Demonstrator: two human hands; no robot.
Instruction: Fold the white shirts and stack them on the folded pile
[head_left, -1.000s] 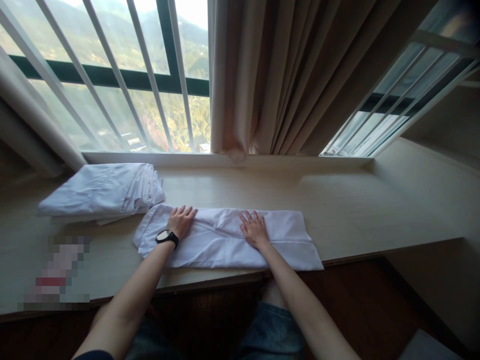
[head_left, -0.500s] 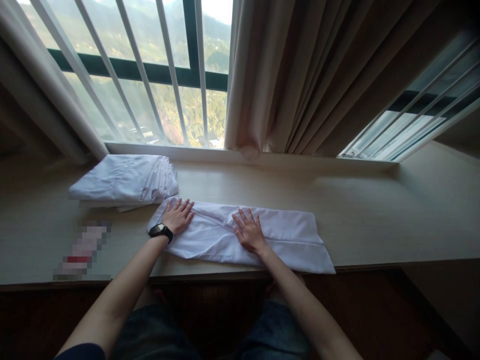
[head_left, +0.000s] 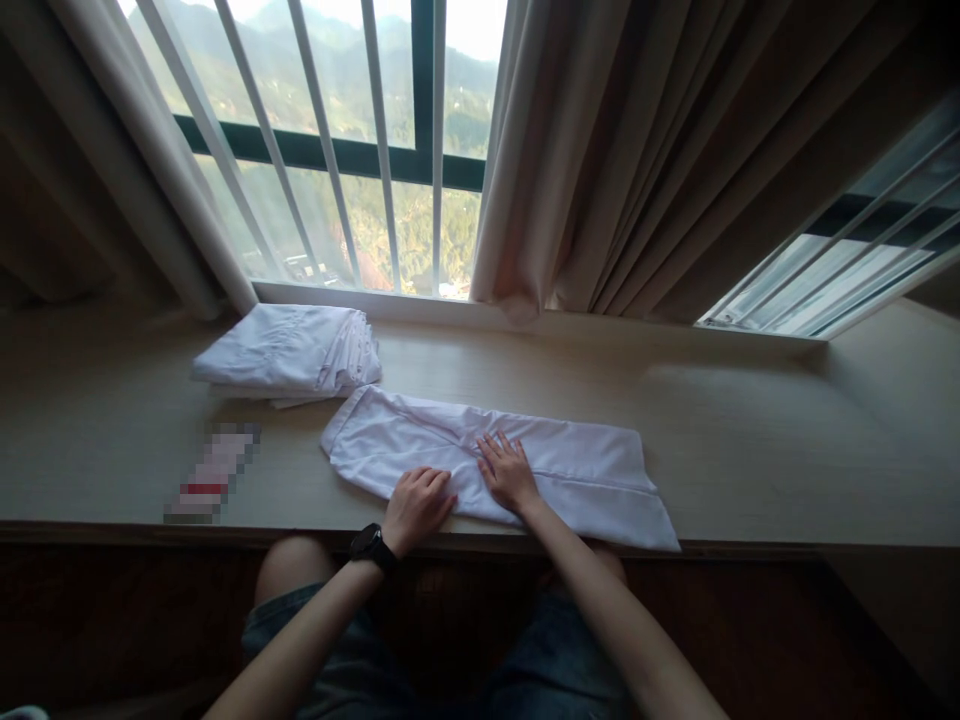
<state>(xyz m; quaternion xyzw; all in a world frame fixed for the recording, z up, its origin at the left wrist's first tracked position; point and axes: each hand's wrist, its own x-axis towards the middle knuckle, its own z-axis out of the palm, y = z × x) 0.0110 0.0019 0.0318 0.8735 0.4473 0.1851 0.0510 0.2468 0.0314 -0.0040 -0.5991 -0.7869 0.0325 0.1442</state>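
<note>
Head view: 1 folded white cloth (head_left: 442,430) lay lengthwise along the front edge of the pale ledge (head_left: 757,450). The right hand (head_left: 510,475) rested on its middle, fingers spread wide. The left hand (head_left: 417,505), with 1 black watch (head_left: 369,543), touched its near edge, fingers together and bent; any pinch could not be told. 1 white folded stack (head_left: 289,350) lay beyond its left end.

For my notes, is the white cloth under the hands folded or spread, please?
Apparently folded: the white cloth lies as a long strip with a lengthwise crease or seam.
</note>
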